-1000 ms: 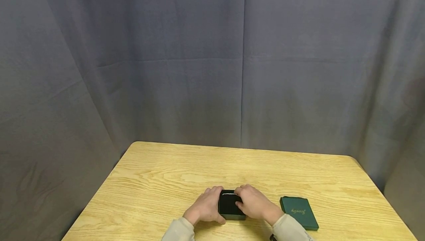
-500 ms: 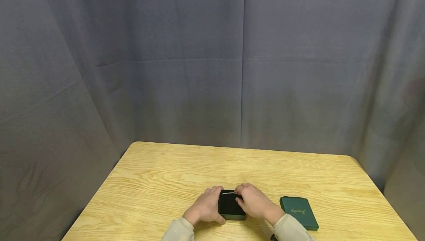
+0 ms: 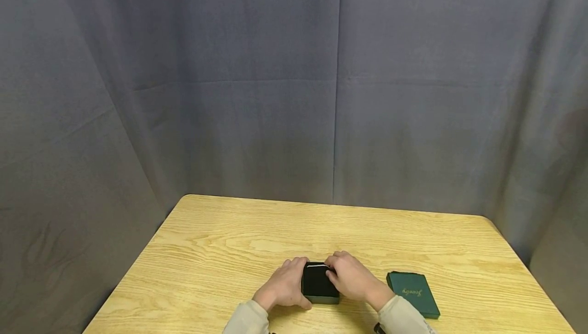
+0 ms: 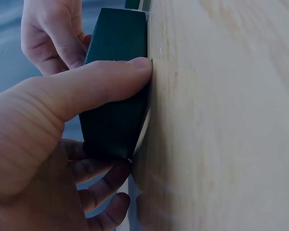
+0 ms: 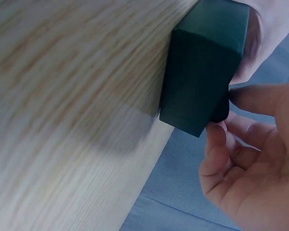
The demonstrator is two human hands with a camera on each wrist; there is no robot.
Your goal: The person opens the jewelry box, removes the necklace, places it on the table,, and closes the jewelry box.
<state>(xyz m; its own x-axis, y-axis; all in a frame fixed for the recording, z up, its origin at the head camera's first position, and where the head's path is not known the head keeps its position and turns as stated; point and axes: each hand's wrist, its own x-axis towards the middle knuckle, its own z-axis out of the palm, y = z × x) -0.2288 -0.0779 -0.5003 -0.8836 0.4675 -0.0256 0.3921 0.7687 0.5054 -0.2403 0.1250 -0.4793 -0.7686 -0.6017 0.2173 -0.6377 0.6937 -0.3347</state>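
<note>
A dark green jewelry box base [image 3: 325,300] sits on the table in front of the person, lidless. Inside it lies a black insert pad [image 3: 317,283], with a thin white strand [image 3: 317,266] across its far end. My left hand [image 3: 286,284] grips the box from the left, thumb along the near wall and fingers at the far side. From the right, my right hand [image 3: 352,279] pinches the pad near its far right corner. In the right wrist view a corner of the pad [image 5: 222,109] shows above the box wall, between thumb and fingers.
A green lid [image 3: 415,295] with gold lettering lies on the wooden table [image 3: 239,237], right of the right forearm. Grey curtains [image 3: 257,94] hang behind the table and along both sides.
The right thumb has slid away from the person along the pad, and the right hand has shifted slightly the same way. The left hand and box have stayed in place.
</note>
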